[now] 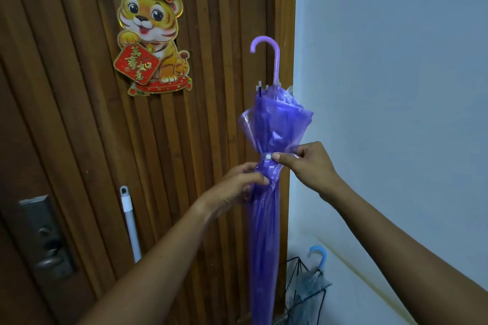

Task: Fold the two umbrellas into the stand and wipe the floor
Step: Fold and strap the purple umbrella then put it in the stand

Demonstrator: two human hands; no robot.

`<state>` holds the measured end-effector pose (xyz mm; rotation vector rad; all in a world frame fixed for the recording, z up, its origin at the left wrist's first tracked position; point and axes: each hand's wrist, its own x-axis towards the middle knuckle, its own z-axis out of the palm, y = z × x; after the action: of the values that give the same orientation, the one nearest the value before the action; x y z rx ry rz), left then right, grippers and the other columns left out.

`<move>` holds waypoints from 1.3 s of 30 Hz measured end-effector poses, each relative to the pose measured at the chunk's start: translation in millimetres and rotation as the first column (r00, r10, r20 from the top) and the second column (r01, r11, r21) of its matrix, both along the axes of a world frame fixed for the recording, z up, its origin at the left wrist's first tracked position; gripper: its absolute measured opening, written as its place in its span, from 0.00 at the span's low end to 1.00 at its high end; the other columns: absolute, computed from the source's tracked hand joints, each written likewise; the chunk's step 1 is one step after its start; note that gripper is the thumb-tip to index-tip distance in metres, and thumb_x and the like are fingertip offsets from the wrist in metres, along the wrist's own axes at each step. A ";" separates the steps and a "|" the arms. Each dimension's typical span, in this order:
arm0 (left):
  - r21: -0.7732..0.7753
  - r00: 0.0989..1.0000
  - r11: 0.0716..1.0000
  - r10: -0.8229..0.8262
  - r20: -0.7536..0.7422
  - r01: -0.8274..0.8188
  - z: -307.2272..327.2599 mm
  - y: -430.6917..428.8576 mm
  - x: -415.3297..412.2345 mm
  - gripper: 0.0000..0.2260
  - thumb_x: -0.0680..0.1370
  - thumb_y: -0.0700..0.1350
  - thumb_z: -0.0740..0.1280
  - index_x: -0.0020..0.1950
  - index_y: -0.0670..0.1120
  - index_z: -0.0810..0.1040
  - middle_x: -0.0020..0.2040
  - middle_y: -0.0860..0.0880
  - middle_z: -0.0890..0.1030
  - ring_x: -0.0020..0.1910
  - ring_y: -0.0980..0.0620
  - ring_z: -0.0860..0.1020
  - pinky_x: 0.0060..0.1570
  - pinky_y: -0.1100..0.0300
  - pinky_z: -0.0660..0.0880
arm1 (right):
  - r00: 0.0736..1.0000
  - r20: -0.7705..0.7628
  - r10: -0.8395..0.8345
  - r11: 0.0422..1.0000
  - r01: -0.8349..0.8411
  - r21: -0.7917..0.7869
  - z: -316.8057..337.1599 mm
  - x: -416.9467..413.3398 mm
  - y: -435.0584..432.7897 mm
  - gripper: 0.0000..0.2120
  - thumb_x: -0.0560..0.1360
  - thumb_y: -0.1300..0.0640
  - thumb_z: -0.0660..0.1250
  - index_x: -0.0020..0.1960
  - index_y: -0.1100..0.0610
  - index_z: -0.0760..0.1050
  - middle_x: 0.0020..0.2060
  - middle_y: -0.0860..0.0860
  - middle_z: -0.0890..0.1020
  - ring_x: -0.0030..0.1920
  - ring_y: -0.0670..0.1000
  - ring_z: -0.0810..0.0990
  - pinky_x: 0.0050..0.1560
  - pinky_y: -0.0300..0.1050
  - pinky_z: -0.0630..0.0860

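A purple see-through umbrella (266, 219) stands upright before me, folded, its hooked handle at the top. My left hand (237, 185) grips the gathered canopy around its middle. My right hand (306, 159) pinches the closing strap beside its white snap button (268, 156). Low at the right stands a black wire umbrella stand (320, 294). In it sits a second folded umbrella (307, 282), clear grey with a blue hooked handle. The floor is out of sight.
A brown slatted wooden door (79, 113) fills the left, bearing a tiger decoration (151, 37) and a metal lock plate (46, 235). A white pole (130, 224) leans against the door. A pale wall (396, 60) is on the right.
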<state>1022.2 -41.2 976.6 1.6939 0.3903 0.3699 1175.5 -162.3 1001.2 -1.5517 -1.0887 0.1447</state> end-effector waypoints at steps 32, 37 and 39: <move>-0.202 0.919 0.901 -0.353 0.174 0.384 18.4 -12.2 6.7 0.23 0.59 0.37 0.62 0.53 0.34 0.78 0.43 0.39 0.79 0.45 0.43 0.78 0.56 0.44 0.72 | 0.758 -0.328 0.564 0.824 -0.543 0.162 10.6 1.1 -19.9 0.06 0.76 0.61 0.68 0.42 0.60 0.73 0.35 0.57 0.79 0.36 0.55 0.79 0.48 0.50 0.78; 0.000 0.983 0.999 0.047 0.176 -0.048 0.6 -22.3 9.0 0.23 0.64 0.47 0.70 0.57 0.44 0.76 0.45 0.50 0.81 0.44 0.51 0.80 0.44 0.58 0.74 | 0.967 -0.213 0.138 0.980 -0.102 0.172 5.5 -0.2 -10.9 0.10 0.74 0.61 0.75 0.37 0.59 0.76 0.35 0.54 0.83 0.36 0.46 0.82 0.41 0.35 0.77; 0.112 0.979 0.983 0.126 0.158 -0.145 -10.6 -36.9 15.9 0.27 0.67 0.48 0.74 0.64 0.49 0.72 0.54 0.51 0.81 0.52 0.53 0.81 0.50 0.59 0.77 | 0.969 -0.236 0.070 0.987 -0.033 0.157 0.8 -7.1 -6.7 0.11 0.72 0.61 0.77 0.35 0.59 0.76 0.34 0.56 0.84 0.36 0.48 0.83 0.38 0.36 0.78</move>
<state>1038.0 -78.1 966.0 1.7504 0.3794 0.6293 1168.4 -169.0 1002.0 -1.3314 -0.9260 0.2719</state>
